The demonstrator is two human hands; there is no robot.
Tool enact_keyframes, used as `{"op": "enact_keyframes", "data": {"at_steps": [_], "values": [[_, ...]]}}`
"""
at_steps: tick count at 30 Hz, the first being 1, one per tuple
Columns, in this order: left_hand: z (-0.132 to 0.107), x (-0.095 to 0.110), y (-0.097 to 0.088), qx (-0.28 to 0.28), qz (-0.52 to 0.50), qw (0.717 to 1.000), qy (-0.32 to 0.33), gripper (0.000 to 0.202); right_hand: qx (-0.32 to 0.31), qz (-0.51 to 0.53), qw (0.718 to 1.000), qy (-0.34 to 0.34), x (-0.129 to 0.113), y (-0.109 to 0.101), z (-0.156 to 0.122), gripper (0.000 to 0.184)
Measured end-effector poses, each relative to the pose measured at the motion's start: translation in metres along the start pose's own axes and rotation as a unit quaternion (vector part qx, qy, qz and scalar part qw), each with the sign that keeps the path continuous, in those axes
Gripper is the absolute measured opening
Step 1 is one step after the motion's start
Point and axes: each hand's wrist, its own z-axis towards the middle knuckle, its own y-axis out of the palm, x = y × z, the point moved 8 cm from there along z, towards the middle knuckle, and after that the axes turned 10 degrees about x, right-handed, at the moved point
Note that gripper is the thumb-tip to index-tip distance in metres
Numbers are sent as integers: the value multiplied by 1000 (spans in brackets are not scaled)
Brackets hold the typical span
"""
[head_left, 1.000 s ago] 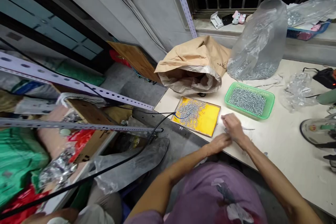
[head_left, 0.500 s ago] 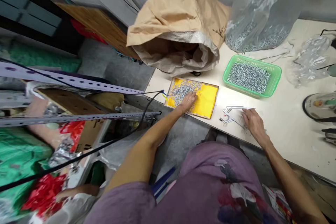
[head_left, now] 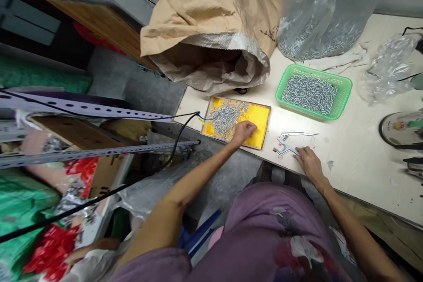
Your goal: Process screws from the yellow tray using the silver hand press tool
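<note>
My left hand (head_left: 243, 133) is above the yellow-bottomed tray (head_left: 264, 116), its fingertips pinched together. Whatever they hold is too small to make out. Small silvery metal pins (head_left: 227, 116) lie heaped over the tray's left part, left of that hand. On the table to the right is a metal plier-like hand tool (head_left: 287, 147) with its two handles spread apart. My right hand (head_left: 309, 162) has its fingers closed at the end of the tool's lower handle. The upper handle lies free on the table.
Behind the tool stands a green plastic basket (head_left: 346, 97) full of similar pins. A clear bag (head_left: 324, 13) of pins and an open brown paper sack (head_left: 205, 13) stand at the back. A metal container (head_left: 401, 130) is at right. A black cable (head_left: 180, 145) crosses on the left.
My left hand has moved off the pin heap, rightward across the tray, its fingers now pinched. My right hand has shifted from near the tool's upper handle to the lower one.
</note>
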Motion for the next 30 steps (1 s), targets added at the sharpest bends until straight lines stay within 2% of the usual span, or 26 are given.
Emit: {"op": "enact_keyframes", "data": {"at_steps": [3, 6, 10, 15, 21, 30], "values": [[-30, 8, 50, -80, -65, 993, -62, 7, -22, -34, 999, -8, -4, 3, 0, 29], [-45, 18, 74, -78, -35, 995, -48, 4, -45, -60, 997, -6, -5, 6, 1, 28], [-53, 25, 88, -92, -3, 995, -28, 8, -58, -70, 996, -10, -6, 5, 2, 28], [-58, 14, 104, -132, -23, 987, -90, 13, -65, -78, 995, -13, -4, 5, 2, 28], [-54, 1, 108, -135, 0, 982, -133, 16, -77, -83, 994, -4, -5, 5, 2, 26], [-50, 3, 113, -171, 50, 977, -117, 9, -55, -69, 996, -8, -6, 3, 1, 27]]}}
